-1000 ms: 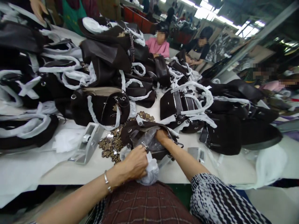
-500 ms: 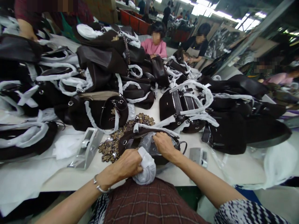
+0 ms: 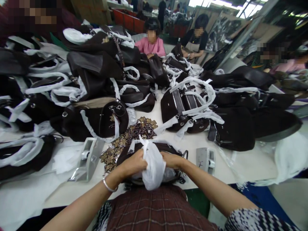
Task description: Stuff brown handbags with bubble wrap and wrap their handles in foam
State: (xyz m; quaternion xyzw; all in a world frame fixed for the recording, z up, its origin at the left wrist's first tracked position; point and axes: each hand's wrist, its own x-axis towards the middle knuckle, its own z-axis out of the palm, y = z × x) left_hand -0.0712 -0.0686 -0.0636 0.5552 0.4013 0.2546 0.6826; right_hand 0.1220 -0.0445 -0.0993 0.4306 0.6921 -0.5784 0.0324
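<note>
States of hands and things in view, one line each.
Left hand: closed on bunched white wrapping
Right hand: fingers hidden behind wrapping
Dark brown bag under hands: opening largely hidden
Gold-brown flower-patterned pieces: heaped on white table
Grey wedge-shaped dispenser, left: standing, untouched
Brown bag with white-wrapped handles: handles raised

Left hand (image 3: 135, 163) closed on a white wrapped bundle (image 3: 153, 168), which is held up over a dark bag (image 3: 124, 153) at the near edge of the bench (image 3: 255, 168). Right hand (image 3: 171, 160) at the bundle's other side, fingertips hidden behind it. Silver bracelet (image 3: 109, 186) on left wrist. Gold-and-dark patterned pieces (image 3: 134, 134) heaped just beyond the bag. Grey tape dispenser (image 3: 88, 162) to the left, a second dispenser (image 3: 204, 158) to the right. Farther back, dark handbags (image 3: 95, 118) piled up, many handles wrapped white. Two seated co-workers across, one in a pink top (image 3: 157, 47).
</note>
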